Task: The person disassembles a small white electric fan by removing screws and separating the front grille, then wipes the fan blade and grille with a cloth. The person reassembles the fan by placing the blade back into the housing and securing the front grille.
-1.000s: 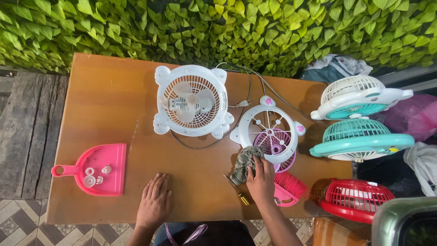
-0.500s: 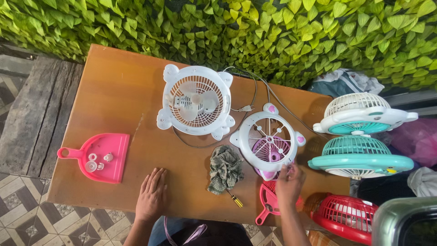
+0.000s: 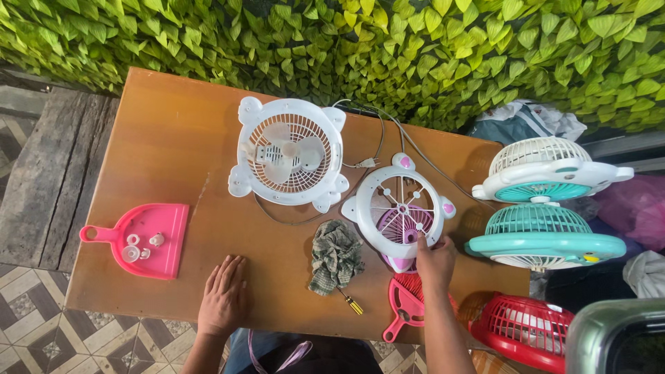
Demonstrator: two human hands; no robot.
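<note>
Fan frame (image 3: pixel 398 208), white with pink ears, lies right of centre on the table (image 3: pixel 173 152), gripped at its near rim by the right hand (image 3: pixel 434 260) for lifting or turning, while the left hand (image 3: pixel 223 298) rests flat, fingers spread.

White round fan frame (image 3: pixel 398 208) with pink ears, lying flat on table, purple grille (image 3: pixel 404 227) beneath

Outdoor fan-repair spot; wooden table (image 3: pixel 173 152) of dismantled fans (image 3: pixel 289 154) against a leafy hedge (image 3: pixel 415 48)
</note>
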